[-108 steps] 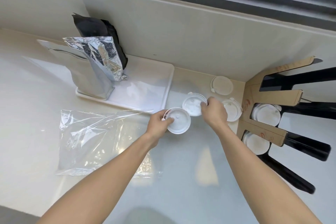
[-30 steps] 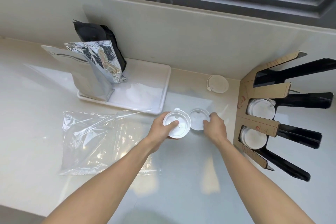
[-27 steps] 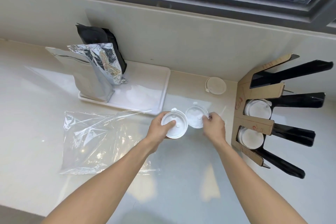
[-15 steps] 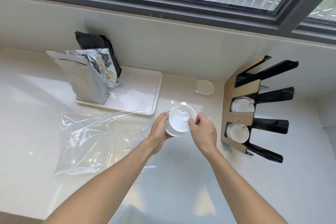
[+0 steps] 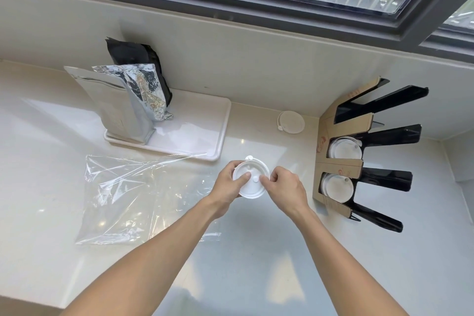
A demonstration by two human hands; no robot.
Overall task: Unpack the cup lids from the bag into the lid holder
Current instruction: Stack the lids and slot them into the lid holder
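Observation:
A small stack of white cup lids (image 5: 252, 183) is held above the counter between both hands. My left hand (image 5: 227, 187) grips its left rim with the thumb on top. My right hand (image 5: 286, 188) pinches its right edge. One more white lid (image 5: 291, 122) lies flat on the counter by the back wall. The lid holder (image 5: 343, 164), cardboard with black fins, stands at the right; two of its slots hold white lids (image 5: 345, 151) (image 5: 336, 187). The clear plastic bag (image 5: 133, 195) lies flat and crumpled to the left of my hands.
A white tray (image 5: 200, 123) at the back left carries a silver foil pouch (image 5: 123, 105) and a black pouch (image 5: 133, 55). A wall with a dark window frame (image 5: 230, 0) runs behind the pale counter (image 5: 256, 251). The holder sits in the right corner.
The two lids that my hands held side by side have been brought together into one stack between both hands. The view has tilted up, showing more window.

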